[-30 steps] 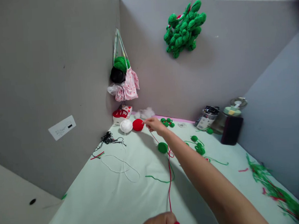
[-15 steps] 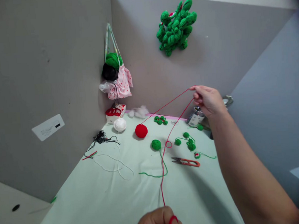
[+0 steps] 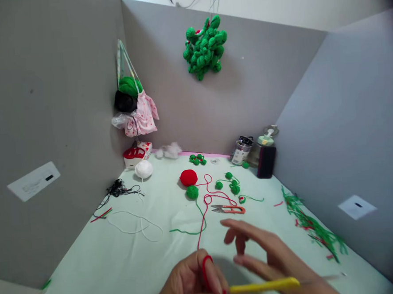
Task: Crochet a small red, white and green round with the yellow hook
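Observation:
My left hand is closed at the bottom centre, with red yarn looped over its index finger. A crochet hook with a yellow handle points right from the left fingertips, its metal shaft crossing before my right wrist. A small red piece shows at those fingertips, mostly cut off by the frame edge. My right hand hovers beside it with fingers apart. From the left hand the yarn runs in loose loops toward the red yarn ball. Orange thread snips lie just beyond the right fingers.
A green yarn ball touches the red one. Small green crocheted pieces lie behind the snips. White yarn and tangled black cord are left, green scraps right. A dark phone-like slab stands near the back right wall.
My right hand has come down from the raised yarn and opened. The strand now lies slack in loops on the table. The yellow hook has come into view, and the camera has turned right.

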Tool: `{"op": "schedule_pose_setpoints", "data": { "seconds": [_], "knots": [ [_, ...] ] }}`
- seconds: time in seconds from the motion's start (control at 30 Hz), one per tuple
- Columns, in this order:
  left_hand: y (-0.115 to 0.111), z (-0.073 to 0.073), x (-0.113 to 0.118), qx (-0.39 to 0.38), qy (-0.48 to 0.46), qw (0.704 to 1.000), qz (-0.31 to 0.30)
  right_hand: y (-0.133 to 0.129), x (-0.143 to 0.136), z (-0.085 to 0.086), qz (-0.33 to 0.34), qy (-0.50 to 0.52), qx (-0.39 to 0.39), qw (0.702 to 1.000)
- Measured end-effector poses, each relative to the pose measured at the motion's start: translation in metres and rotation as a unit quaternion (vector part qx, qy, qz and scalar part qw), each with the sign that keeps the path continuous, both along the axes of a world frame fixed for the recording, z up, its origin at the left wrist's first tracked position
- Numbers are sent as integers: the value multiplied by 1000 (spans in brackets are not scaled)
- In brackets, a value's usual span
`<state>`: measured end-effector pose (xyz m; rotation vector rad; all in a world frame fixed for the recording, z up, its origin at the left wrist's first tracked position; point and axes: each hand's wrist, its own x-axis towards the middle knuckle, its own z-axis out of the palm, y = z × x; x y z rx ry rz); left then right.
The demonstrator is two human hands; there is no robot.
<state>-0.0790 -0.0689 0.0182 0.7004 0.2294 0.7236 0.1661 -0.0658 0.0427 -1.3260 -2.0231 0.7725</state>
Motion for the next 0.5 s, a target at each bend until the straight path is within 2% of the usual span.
{"op": "schedule_pose_setpoints", "data": {
  "seconds": [0.07, 0.13, 0.27, 0.37, 0.5],
  "knots": [
    [0, 4, 7, -20, -4, 1000, -2, -24, -13, -4, 18, 123, -38, 991],
    [-2, 10, 14, -38, -2, 999, -4, -34, -26, -6, 13, 231, -18, 973],
    [-7, 21, 23, -45, 42, 997, 40, -34, -43, -10, -26, 305, 80, 948],
    [-7, 27, 25, -37, 87, 993, 74, -30, -47, -10, -40, 318, 131, 938],
    [-3, 25, 28, -30, 128, 984, 120, -26, -50, -17, -76, 356, 131, 922]
  ]
}}
